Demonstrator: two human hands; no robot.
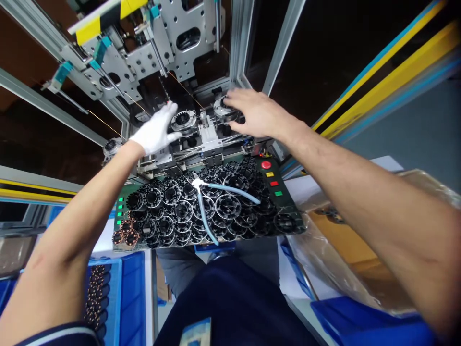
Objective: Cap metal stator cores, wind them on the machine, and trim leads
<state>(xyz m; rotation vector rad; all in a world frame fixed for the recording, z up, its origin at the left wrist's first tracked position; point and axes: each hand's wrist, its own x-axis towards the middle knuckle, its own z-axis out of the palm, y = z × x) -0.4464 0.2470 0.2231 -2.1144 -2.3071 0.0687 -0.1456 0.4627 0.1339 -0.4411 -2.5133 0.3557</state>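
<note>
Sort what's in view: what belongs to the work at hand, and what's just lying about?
Belongs, it seems:
left hand, gloved, beside a round holder
right hand, bare, at another holder
black rings
copper-wound rings

Lying about, probably:
pliers, across the rings, in neither hand
crinkled plastic at the right

Right hand [257,113]: fingers motion-blurred, hiding part of round holder [222,111]; contact not certain. Left hand [154,130]: glove covering machine parts behind; grip not discernible. Both arms: cut off by picture edges, right one blurred near edge. Machine [173,26]: upper portion beyond top edge. Stacked rings [182,211]: lower layers hidden by upper. Carton [345,238]: partly behind right forearm. Blue crate [131,293], card [196,332]: cut by bottom edge; card's print illegible. Button labels: too small to read.
</note>
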